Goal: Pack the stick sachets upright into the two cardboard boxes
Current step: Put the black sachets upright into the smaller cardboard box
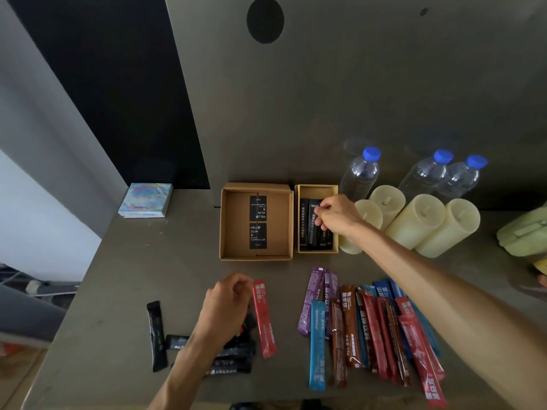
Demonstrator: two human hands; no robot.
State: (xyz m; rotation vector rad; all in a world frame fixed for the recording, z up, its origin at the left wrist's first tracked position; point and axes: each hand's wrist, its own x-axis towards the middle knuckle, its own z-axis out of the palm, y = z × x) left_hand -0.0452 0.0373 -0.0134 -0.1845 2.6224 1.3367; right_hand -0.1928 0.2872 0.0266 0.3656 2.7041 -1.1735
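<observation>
Fanning across the nearest edge of the counter [118, 291], the coloured stick sachets [370, 329] lie flat and roughly parallel to the right, judged to be a stock laid out for picking one at a time and well apart from either hand. To their left, the left hand [228, 306] hovers with curled fingers over a heap of loose black sachets [233, 359], its fingertips just beside the upper end of a single red sachet [264, 319]. Whether it grips anything cannot be told, because the hand hides its own fingertips; its position suggests it is gathering the next batch. One stray black sachet [156, 335] lies apart at far left. Farther back, the right hand [336, 216] reaches into the narrow cardboard box [316, 189] and pinches the top of one of the packed black sachets [306, 229], which stand ranked side by side against the box's left wall, presumably so each new stick is braced by its neighbours. Touching that box on its left, the wide cardboard box [236, 226] holds only two black printed cards [258, 235] and no sachets. Beyond the boxes, cream pillar candles [418, 220] and blue-capped water bottles [359, 173] stand clustered to the right.
</observation>
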